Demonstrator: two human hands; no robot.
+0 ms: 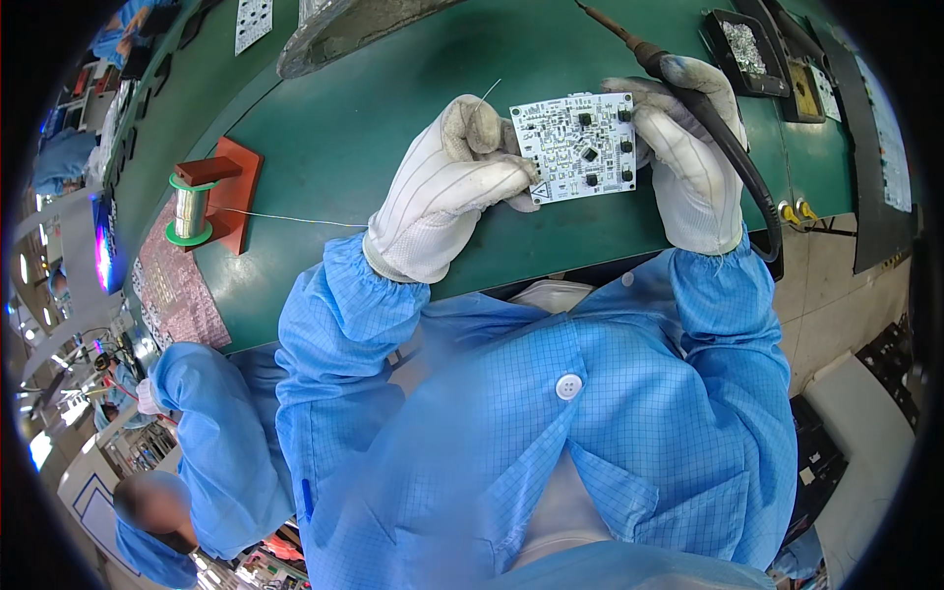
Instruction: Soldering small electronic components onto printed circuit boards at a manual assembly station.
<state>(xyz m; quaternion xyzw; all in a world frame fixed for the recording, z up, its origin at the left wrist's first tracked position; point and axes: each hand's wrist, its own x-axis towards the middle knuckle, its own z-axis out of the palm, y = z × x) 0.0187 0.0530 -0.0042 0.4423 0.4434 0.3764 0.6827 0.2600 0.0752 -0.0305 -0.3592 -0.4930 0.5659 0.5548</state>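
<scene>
A white circuit board [565,147] with several black round parts is held up over the green bench, its populated face toward me. My gloved left hand [438,187] grips the board's left edge between thumb and fingers. A thin solder wire [491,91] sticks up from that same hand. On the board's right edge are the fingers of my gloved right hand [693,157]. A soldering iron [639,49] also lies in the right hand, its tip pointing up and left, away from the board. Its black cable [742,167] hangs down past my right wrist.
A solder spool [191,211] sits on a red-brown stand [236,197] at left, its wire running toward my left wrist. Pink bubble wrap [177,285] lies nearby. At the far right are a black tray [742,54] of silvery bits and a sponge holder [804,93]. Another person [216,433] is at left.
</scene>
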